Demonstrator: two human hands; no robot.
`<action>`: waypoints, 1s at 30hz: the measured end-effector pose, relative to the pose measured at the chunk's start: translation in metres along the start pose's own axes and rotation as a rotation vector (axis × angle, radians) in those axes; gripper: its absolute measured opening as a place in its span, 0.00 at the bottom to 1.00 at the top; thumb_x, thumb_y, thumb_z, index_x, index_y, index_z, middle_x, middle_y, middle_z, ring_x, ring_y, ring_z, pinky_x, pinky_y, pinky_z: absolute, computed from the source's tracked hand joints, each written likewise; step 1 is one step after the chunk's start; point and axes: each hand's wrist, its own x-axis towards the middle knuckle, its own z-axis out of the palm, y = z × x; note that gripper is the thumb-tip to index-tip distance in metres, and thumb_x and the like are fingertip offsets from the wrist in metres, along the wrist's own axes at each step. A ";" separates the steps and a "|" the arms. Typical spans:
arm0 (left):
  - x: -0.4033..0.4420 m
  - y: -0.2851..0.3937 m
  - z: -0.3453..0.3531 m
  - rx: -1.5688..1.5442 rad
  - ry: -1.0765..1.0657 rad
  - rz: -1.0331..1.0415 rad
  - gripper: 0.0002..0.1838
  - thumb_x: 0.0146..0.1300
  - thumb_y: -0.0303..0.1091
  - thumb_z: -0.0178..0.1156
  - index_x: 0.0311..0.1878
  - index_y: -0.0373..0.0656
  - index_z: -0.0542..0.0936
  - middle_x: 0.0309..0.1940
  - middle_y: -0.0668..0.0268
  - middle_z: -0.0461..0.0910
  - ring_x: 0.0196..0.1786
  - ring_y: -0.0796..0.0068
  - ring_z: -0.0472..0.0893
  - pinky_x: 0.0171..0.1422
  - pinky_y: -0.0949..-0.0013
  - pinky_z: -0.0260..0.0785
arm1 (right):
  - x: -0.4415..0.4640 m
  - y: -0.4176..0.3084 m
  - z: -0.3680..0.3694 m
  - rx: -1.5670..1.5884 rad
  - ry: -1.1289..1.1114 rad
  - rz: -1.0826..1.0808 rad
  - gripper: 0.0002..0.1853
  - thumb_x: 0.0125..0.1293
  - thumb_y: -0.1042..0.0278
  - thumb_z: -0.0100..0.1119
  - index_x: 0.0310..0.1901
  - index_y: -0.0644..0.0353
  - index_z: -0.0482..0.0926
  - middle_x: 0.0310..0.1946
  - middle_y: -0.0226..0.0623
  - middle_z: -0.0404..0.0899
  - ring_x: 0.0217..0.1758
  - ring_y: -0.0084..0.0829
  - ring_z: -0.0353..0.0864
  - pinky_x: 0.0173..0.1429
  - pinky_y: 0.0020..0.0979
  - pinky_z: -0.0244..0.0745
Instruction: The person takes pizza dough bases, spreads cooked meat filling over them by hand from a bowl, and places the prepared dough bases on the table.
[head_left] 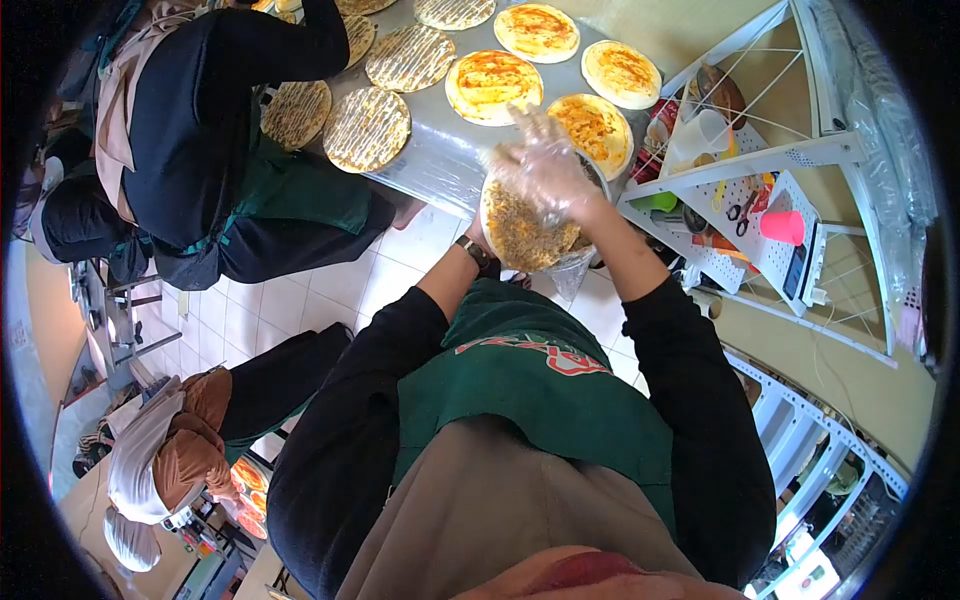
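Observation:
My left hand [477,233] grips the left side of a round bowl [601,178] filled with brown crumbly topping [530,228]; its fingers are mostly hidden beneath. Over the bowl's far side is my right hand [548,168], in a clear plastic glove, with its fingers stretched out and apart. Just beyond that hand lie a pizza base [592,130] with orange-red sauce and bits on it and another sauced base [494,86]. Clear plastic [570,278] hangs below the bowl.
A metal table [435,135] carries several more bases, some brown-topped with pale stripes [367,130]. One co-worker [190,140] leans over it at left; another [190,440] works behind at lower left. A white rack [740,180] with scissors and a pink cup [782,227] stands at right.

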 end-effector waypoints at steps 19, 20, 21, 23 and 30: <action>-0.002 0.024 -0.061 -0.122 0.160 0.443 0.34 0.70 0.60 0.36 0.72 0.49 0.59 0.69 0.56 0.62 0.69 0.51 0.65 0.71 0.40 0.57 | -0.101 0.029 0.052 0.255 0.070 0.218 0.12 0.61 0.61 0.51 0.31 0.60 0.80 0.32 0.44 0.81 0.41 0.46 0.80 0.49 0.42 0.74; 0.001 0.026 -0.072 -0.203 0.143 0.455 0.36 0.68 0.62 0.34 0.71 0.49 0.60 0.70 0.54 0.61 0.70 0.48 0.63 0.71 0.36 0.55 | -0.102 0.026 0.059 0.272 0.104 0.195 0.13 0.62 0.60 0.51 0.31 0.59 0.81 0.31 0.46 0.81 0.38 0.47 0.80 0.46 0.43 0.74; 0.002 0.026 -0.070 -0.204 0.144 0.455 0.36 0.68 0.62 0.34 0.71 0.49 0.60 0.70 0.54 0.61 0.70 0.48 0.63 0.71 0.36 0.55 | -0.102 0.022 0.063 0.272 0.102 0.196 0.13 0.62 0.60 0.51 0.31 0.59 0.81 0.31 0.46 0.81 0.38 0.47 0.80 0.46 0.43 0.74; 0.006 0.023 -0.066 -0.105 0.252 0.512 0.35 0.68 0.62 0.35 0.71 0.49 0.60 0.70 0.54 0.61 0.70 0.48 0.63 0.71 0.37 0.55 | -0.102 0.018 0.067 0.308 -0.061 0.272 0.14 0.62 0.61 0.53 0.37 0.62 0.83 0.32 0.50 0.81 0.40 0.47 0.81 0.47 0.43 0.74; -0.023 0.049 -0.079 -0.259 0.156 0.592 0.38 0.65 0.66 0.38 0.70 0.49 0.63 0.69 0.56 0.63 0.69 0.49 0.63 0.71 0.37 0.54 | -0.099 0.029 0.062 0.105 -0.203 0.344 0.23 0.66 0.47 0.53 0.27 0.60 0.82 0.25 0.46 0.79 0.33 0.46 0.79 0.42 0.43 0.74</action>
